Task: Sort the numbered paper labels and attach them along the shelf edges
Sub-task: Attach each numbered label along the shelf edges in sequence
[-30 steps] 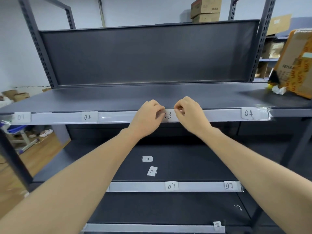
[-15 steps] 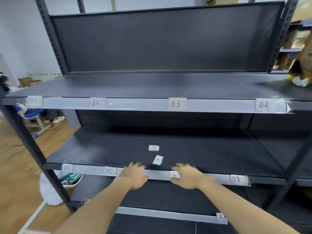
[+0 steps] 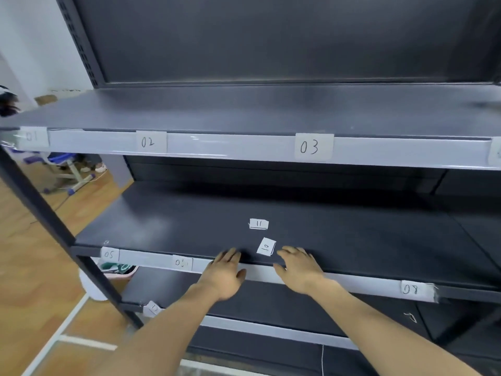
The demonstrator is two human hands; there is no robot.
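Two loose paper labels lie on the middle shelf: label 11 [image 3: 259, 224] further back and label 10 [image 3: 266, 246] near the front edge. My left hand [image 3: 226, 274] and my right hand [image 3: 299, 270] rest flat over the middle shelf's front strip [image 3: 360, 284], fingers straight, either side of label 10. They hold nothing. My right hand covers the spot where label 07 sat. Labels 01 [image 3: 32, 137], 02 [image 3: 148, 142] and 03 [image 3: 310, 146] are stuck on the top shelf edge. Labels 05 [image 3: 109, 254], 06 [image 3: 182, 262] and 08 [image 3: 410, 289] are on the middle edge.
A dark upright post [image 3: 57, 232] stands at the left front of the rack. A small label [image 3: 153, 308] hangs at the left end of the lower shelf edge. A white and pink bin [image 3: 113, 272] sits on the wooden floor behind the post.
Both hands left label 03 on the top edge and dropped to the middle shelf edge. Since half a second ago they have edged up, fingertips onto the shelf beside label 10.
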